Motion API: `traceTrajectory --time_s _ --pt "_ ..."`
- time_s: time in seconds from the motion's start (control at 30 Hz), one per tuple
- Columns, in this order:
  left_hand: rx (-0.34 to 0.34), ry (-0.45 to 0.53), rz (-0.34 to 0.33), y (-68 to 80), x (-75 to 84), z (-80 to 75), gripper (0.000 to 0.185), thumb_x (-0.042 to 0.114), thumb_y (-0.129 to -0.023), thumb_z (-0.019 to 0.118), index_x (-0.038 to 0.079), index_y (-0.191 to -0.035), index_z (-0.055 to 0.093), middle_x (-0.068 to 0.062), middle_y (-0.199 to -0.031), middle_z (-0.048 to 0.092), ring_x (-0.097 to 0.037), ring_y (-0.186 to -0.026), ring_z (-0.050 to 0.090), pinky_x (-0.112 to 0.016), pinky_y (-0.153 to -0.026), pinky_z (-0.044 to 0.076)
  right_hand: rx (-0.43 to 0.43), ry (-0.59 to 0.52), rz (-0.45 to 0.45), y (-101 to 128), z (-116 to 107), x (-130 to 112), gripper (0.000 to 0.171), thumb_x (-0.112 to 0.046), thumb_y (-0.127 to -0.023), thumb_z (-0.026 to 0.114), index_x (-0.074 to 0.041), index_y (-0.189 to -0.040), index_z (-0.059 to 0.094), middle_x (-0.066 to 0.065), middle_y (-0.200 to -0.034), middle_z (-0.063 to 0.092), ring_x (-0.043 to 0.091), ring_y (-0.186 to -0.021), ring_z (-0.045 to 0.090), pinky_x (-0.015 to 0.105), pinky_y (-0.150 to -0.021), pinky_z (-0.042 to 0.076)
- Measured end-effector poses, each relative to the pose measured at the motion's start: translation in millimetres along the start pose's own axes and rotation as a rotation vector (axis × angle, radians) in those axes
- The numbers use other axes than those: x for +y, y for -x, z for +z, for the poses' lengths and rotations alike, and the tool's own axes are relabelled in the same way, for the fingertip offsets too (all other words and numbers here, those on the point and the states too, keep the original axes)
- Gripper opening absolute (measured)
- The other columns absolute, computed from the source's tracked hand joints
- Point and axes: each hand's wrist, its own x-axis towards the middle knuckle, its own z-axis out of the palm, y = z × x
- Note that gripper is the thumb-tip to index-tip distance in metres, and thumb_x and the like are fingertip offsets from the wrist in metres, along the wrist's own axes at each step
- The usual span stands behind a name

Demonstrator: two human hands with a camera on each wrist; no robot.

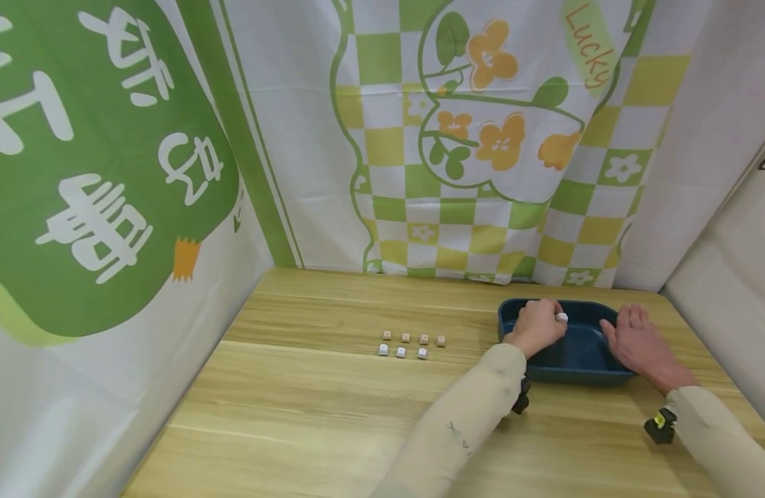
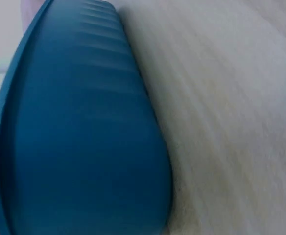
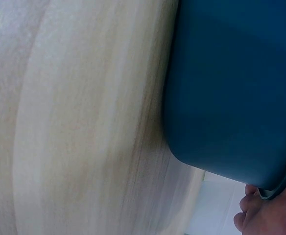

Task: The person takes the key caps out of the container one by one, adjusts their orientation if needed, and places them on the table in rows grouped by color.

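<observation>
In the head view my left hand (image 1: pixel 538 326) reaches over the left part of a dark blue plastic tub (image 1: pixel 582 375). Its fingertips pinch a small white keycap (image 1: pixel 561 317) above the tub's inside. On the tub's right side, my right hand (image 1: pixel 645 346) holds the rim, thumb over the inner side and fingers along the outside. Those fingers (image 3: pixel 250 213) show by the rim in the right wrist view. Left of the tub, several small keycaps stand in two short rows on the table, including a white keycap (image 1: pixel 383 350) and a beige keycap (image 1: pixel 387 335).
The wood-grain table (image 1: pixel 308 408) runs up to a patterned green and white cloth (image 1: pixel 445 207) at the back. A green printed cloth (image 1: pixel 108 173) hangs on the left, and a pale cloth (image 1: pixel 731 256) on the right. Each wrist carries a small black camera (image 1: pixel 660 425).
</observation>
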Motion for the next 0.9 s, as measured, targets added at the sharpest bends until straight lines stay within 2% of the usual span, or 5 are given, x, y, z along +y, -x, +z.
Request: traceTrajectory --time_s 0.17,0.4,0.6,0.77,0.9 --pt "-0.007 -0.02 0.006 4.9 -1.4 -11.0 0.006 0.034 -0.092 0.067 0.031 -0.098 0.067 0.012 -0.086 0.067 -0.005 -0.059 0.053 -0.021 -0.052 0.042 0.005 0.0 -0.005 0.1 0.0 -1.2 0.064 -0.029 -0.108 0.029 0.031 -0.129 0.024 0.053 -0.133 0.024 0.063 -0.122 0.025 0.071 -0.1 0.026" --pt "0.007 -0.074 0.075 10.1 -2.4 -24.2 0.012 0.034 -0.095 0.064 0.03 -0.106 0.066 0.013 -0.092 0.068 -0.003 -0.059 0.054 -0.018 -0.052 0.042 -0.032 -0.034 0.006 0.4 -2.4 0.8 0.07 -0.034 -0.108 0.023 0.031 -0.133 0.02 0.055 -0.138 0.018 0.065 -0.128 0.02 0.071 -0.104 0.022" --pt "0.016 -0.081 0.098 15.0 -5.3 -34.1 0.011 0.034 -0.095 0.063 0.03 -0.106 0.065 0.014 -0.092 0.068 -0.001 -0.058 0.052 -0.017 -0.051 0.042 -0.006 -0.023 -0.014 0.2 -3.5 -0.6 0.066 -0.03 -0.108 0.026 0.032 -0.13 0.023 0.056 -0.135 0.022 0.065 -0.126 0.022 0.07 -0.103 0.024" --pt "0.008 -0.053 0.182 16.9 -12.5 -37.9 0.013 0.032 -0.097 0.061 0.027 -0.109 0.064 0.013 -0.097 0.068 0.002 -0.067 0.054 -0.013 -0.056 0.041 -0.041 -0.035 -0.004 0.6 -6.1 -2.1 0.07 -0.033 -0.108 0.022 0.033 -0.132 0.02 0.056 -0.138 0.018 0.065 -0.13 0.018 0.069 -0.106 0.021" --pt "0.029 -0.074 0.246 16.7 -18.9 -41.0 0.015 0.033 -0.096 0.063 0.024 -0.108 0.066 0.011 -0.098 0.066 0.002 -0.079 0.057 -0.009 -0.062 0.04 -0.034 -0.016 -0.015 1.6 -5.8 -2.1 0.067 -0.03 -0.108 0.024 0.034 -0.131 0.022 0.057 -0.136 0.02 0.065 -0.129 0.02 0.069 -0.106 0.023"
